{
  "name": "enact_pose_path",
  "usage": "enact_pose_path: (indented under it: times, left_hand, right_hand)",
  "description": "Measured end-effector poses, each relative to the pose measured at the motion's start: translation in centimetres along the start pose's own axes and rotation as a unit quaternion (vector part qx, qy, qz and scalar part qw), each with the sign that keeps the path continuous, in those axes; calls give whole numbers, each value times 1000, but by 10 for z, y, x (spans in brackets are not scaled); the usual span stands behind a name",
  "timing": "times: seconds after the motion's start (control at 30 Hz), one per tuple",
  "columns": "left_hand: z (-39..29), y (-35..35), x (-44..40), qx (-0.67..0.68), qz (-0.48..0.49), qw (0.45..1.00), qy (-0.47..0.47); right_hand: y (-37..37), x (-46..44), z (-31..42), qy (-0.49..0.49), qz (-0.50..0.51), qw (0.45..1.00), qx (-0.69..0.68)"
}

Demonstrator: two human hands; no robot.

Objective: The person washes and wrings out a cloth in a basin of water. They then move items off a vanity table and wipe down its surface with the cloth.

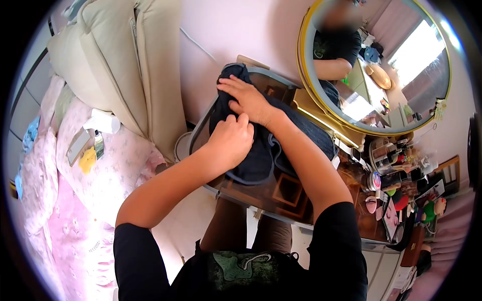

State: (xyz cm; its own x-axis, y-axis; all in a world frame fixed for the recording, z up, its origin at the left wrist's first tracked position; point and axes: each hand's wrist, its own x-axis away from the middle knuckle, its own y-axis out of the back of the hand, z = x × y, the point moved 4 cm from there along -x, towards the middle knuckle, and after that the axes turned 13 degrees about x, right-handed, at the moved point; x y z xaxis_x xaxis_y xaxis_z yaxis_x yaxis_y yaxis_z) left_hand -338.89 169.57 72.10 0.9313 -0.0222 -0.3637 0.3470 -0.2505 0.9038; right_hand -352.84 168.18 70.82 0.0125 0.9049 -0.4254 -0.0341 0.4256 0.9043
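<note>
A dark navy garment lies partly folded on the glass-topped dressing table, its far end bunched near the wall. My left hand is closed at the garment's near left part, fingers curled in a pinch against the cloth; the fingertips are hidden. Just beyond it, my right hand lies flat on the bunched far end with fingers stretched out. The two hands are close together. Part of the garment runs under my right forearm toward the mirror, so its full shape is hidden.
A round gold-rimmed mirror stands behind the table. Cosmetics crowd the table's right side, near a watch. At left are a beige padded headboard and a bed with pink bedding, holding a small bottle.
</note>
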Motion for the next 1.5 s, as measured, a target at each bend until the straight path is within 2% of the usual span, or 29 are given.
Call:
enact_pose_path:
  times: [0.07, 0.13, 0.17, 0.23, 0.27, 0.3, 0.37, 0.4, 0.47, 0.57, 0.63, 0.7, 0.77, 0.83, 0.9, 0.97, 1.0, 1.13, 1.2, 1.33, 1.4, 1.5]
  left_hand:
    - [-9, 8, 8, 19, 16, 1000, -3]
    - [-8, 11, 11, 38, 1, 999, -6]
    - [-7, 13, 12, 57, -17, 998, -9]
    - [-8, 17, 12, 58, -19, 998, -22]
    - [-8, 18, 11, 57, -24, 998, -33]
    - [-7, 17, 11, 58, -23, 997, -34]
    - [-6, 12, 10, 92, -19, 994, -60]
    - [-6, 10, 10, 95, -18, 994, -60]
    - [-8, 9, 7, 124, -48, 987, -88]
    - [-9, 6, 1, 111, -43, 989, -90]
    - [-6, 2, -4, 105, -39, 990, -85]
    - [-1, 3, -12, 95, -39, 991, -83]
    - [5, 7, -21, 141, 0, 989, -53]
    - [15, 23, -45, 128, 45, 990, 28]
    - [33, 19, -73, 144, 0, 990, 12]
    - [45, 7, -105, 181, -19, 983, -15]
    - [47, -3, -122, 161, 13, 987, 9]
    - [53, -47, -169, 118, 31, 993, 1]
    - [60, -63, -183, 90, -21, 996, -15]
    - [73, -76, -201, 72, -44, 995, -52]
    - [76, -77, -204, 97, -2, 995, -18]
    - [79, -76, -194, 134, -30, 989, -48]
  right_hand:
    - [11, 9, 18, 6, -17, 1000, 9]
    - [21, 15, 20, -113, 7, 991, 72]
    - [20, 15, 17, -115, 6, 991, 71]
    - [24, 15, 2, -228, -8, 957, 181]
    - [26, 17, -3, -256, 21, 940, 223]
    - [30, 19, -6, -258, 21, 940, 224]
    - [35, 25, -10, -268, 151, 904, 297]
    - [32, 31, -14, -253, 124, 900, 332]
    - [38, 38, -19, -256, 140, 890, 351]
    - [43, 45, -36, -252, 148, 872, 393]
    - [41, 48, -53, -301, 169, 867, 360]
    - [40, 46, -61, -300, 155, 870, 360]
    - [38, 43, -54, -291, 124, 901, 297]
    - [26, 52, -40, -199, 5, 943, 265]
    - [32, 57, -11, -143, -6, 967, 209]
    - [38, 63, 10, -130, 47, 967, 214]
    - [37, 69, 14, -116, 4, 971, 210]
    - [44, 76, 24, -123, 17, 971, 204]
    - [45, 77, 25, -129, 5, 971, 200]
    - [43, 78, 25, -133, 4, 969, 209]
    - [44, 79, 24, -136, 2, 970, 202]
    - [47, 78, 26, -143, 11, 970, 194]
